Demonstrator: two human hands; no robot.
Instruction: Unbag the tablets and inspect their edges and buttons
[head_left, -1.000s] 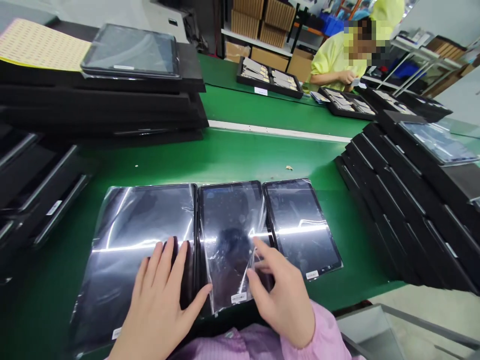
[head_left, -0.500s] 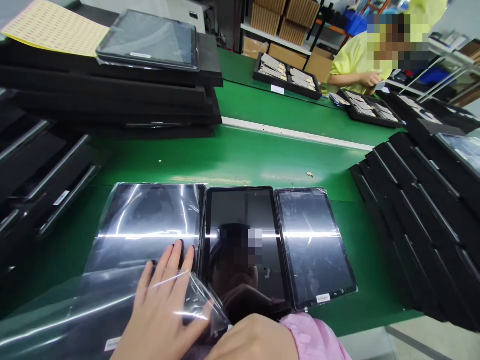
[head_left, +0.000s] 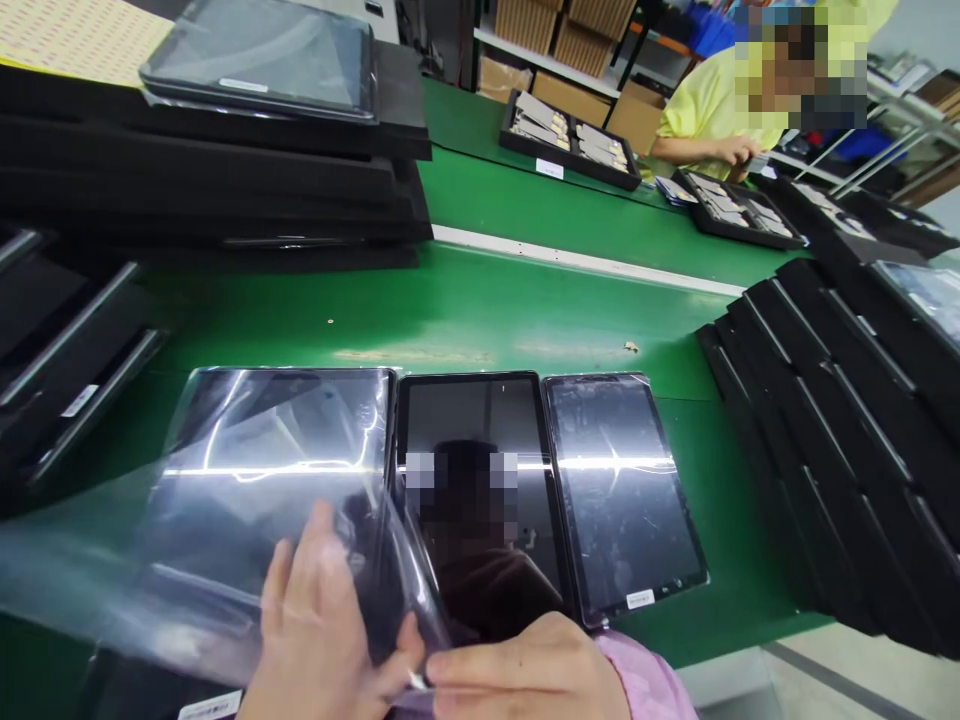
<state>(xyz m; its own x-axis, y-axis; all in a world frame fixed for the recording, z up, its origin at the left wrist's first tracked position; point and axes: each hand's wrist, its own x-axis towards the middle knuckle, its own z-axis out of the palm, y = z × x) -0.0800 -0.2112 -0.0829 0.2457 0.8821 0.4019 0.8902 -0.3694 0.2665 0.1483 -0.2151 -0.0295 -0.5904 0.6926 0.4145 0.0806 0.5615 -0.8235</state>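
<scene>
A clear plastic film lies slanted across the left tablet and sticks out past its left side. My left hand is low over this tablet, fingers stretched and thumb apart, partly behind the film and smeared by motion. Whether its fingertips touch the screen I cannot tell. At the bottom, my right hand pinches the film's near corner beside my left thumb. A bare black tablet lies in the middle, partly covered by my right hand. To its right is a tablet with a glossy, marked screen and a white label.
Stacked black foam trays stand at the right. More black trays rise at the left, with a tablet and a yellow label sheet on top. Across the green bench, a person in yellow works behind part trays.
The film has shifted upward over the left tablet, its edge now higher. My left hand has moved down slightly, and my right hand shows more, pinching the film's corner.
</scene>
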